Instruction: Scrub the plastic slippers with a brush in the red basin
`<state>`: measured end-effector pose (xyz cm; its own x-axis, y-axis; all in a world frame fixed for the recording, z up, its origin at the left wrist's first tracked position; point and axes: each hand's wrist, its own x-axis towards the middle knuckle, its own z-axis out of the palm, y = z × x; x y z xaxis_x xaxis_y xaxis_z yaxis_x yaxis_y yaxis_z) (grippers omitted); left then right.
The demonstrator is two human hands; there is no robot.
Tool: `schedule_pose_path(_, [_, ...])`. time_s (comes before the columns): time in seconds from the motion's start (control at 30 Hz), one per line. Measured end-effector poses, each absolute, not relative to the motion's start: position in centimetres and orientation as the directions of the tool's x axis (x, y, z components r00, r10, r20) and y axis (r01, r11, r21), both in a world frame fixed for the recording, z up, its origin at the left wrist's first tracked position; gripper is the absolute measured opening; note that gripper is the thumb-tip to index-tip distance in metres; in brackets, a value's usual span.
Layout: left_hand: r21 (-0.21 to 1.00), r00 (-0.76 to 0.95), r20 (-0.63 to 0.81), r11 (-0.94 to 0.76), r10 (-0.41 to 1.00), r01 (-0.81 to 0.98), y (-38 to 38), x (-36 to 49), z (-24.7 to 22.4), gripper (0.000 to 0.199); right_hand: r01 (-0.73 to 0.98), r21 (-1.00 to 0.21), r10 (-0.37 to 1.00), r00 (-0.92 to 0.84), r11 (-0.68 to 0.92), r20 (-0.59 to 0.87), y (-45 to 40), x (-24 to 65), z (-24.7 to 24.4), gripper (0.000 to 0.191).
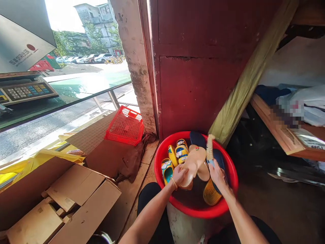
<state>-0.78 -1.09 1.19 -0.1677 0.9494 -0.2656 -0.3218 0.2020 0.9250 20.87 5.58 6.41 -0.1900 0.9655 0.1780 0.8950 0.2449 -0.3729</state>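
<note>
My left hand (179,177) is closed on the near end of a beige slipper (195,159), which is held above a red basin (157,169). In my right hand (217,174) is a scrubbing brush (209,149) with pale bristles and a light blue handle, upright just right of the slipper. Several yellow and blue children's slippers (181,154) lie in the left of the basin. Dark blue slippers (198,138) rest at its back and right side, the right one partly behind my hand. A yellow sole (212,194) shows near the front, beside dark water (194,200).
A red plastic basket (125,127) stands on brown cardboard to the left. Nearer is an open cardboard box (86,203) with wood pieces inside. A dark red door (193,84) rises behind the basin, with a yellowish cloth (243,88) and a wooden shelf (279,125) at right.
</note>
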Motion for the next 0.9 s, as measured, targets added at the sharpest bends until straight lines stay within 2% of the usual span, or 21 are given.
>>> schedule_pose_path(0.03, [0.955, -0.213, -0.237, 0.186, 0.948, -0.232, -1.2, -1.0, 1.6, 0.031, 0.884, -0.366, 0.953, -0.233, 0.292, 0.196, 4.8, 20.6, 6.7, 0.057])
schedule_pose_path(0.07, [0.984, -0.275, -0.176, 0.177, 0.945, -0.022, -1.4, -1.3, 2.0, 0.033, 0.872, -0.354, 0.938, -0.282, 0.338, 0.201, 3.9, 20.3, 6.9, 0.058])
schedule_pose_path(0.13, [0.910, -0.341, -0.025, 0.163, 0.940, 0.382, -1.7, -1.6, 2.8, 0.038, 0.854, -0.292, 0.903, -0.402, 0.430, 0.153, 2.3, 19.7, 7.1, 0.059])
schedule_pose_path(0.23, [0.793, -0.278, 0.121, 0.076, 0.953, 0.605, -2.3, -1.6, 3.5, 0.044, 0.926, -0.204, 0.948, -0.310, 0.317, 0.065, 1.6, 19.9, 7.0, 0.058])
schedule_pose_path(0.3, [0.759, -0.258, 0.141, 0.062, 0.956, 0.648, -2.5, -1.3, 3.6, 0.044, 0.951, -0.187, 0.970, -0.242, 0.245, 0.040, 2.0, 20.8, 6.8, 0.057])
schedule_pose_path(0.43, [0.748, -0.275, 0.119, 0.096, 0.954, 0.657, -2.5, -0.9, 3.3, 0.042, 0.960, -0.170, 0.975, -0.220, 0.223, 0.031, 2.5, 20.7, 7.0, 0.056])
schedule_pose_path(0.5, [0.768, -0.284, 0.116, 0.095, 0.952, 0.633, -2.4, -0.9, 3.3, 0.042, 0.956, -0.150, 0.967, -0.247, 0.253, 0.059, 2.1, 19.2, 7.4, 0.057])
schedule_pose_path(0.63, [0.815, -0.318, 0.104, 0.102, 0.943, 0.570, -2.5, -1.4, 3.3, 0.040, 0.899, -0.106, 0.903, -0.414, 0.425, 0.115, 1.3, 17.6, 7.8, 0.059])
schedule_pose_path(0.7, [0.827, -0.365, 0.112, 0.117, 0.924, 0.550, -2.6, -1.7, 3.3, 0.040, 0.923, -0.097, 0.926, -0.362, 0.372, 0.105, 1.5, 18.7, 7.4, 0.059])
schedule_pose_path(0.8, [0.831, -0.424, 0.119, 0.144, 0.898, 0.537, -2.4, -1.9, 3.2, 0.040, 0.965, -0.134, 0.973, -0.215, 0.225, 0.088, 2.1, 21.9, 6.3, 0.057])
schedule_pose_path(0.9, [0.856, -0.422, 0.101, 0.138, 0.901, 0.498, -1.9, -1.7, 2.8, 0.040, 0.943, -0.258, 0.977, -0.188, 0.208, 0.098, 2.4, 23.4, 5.8, 0.055])
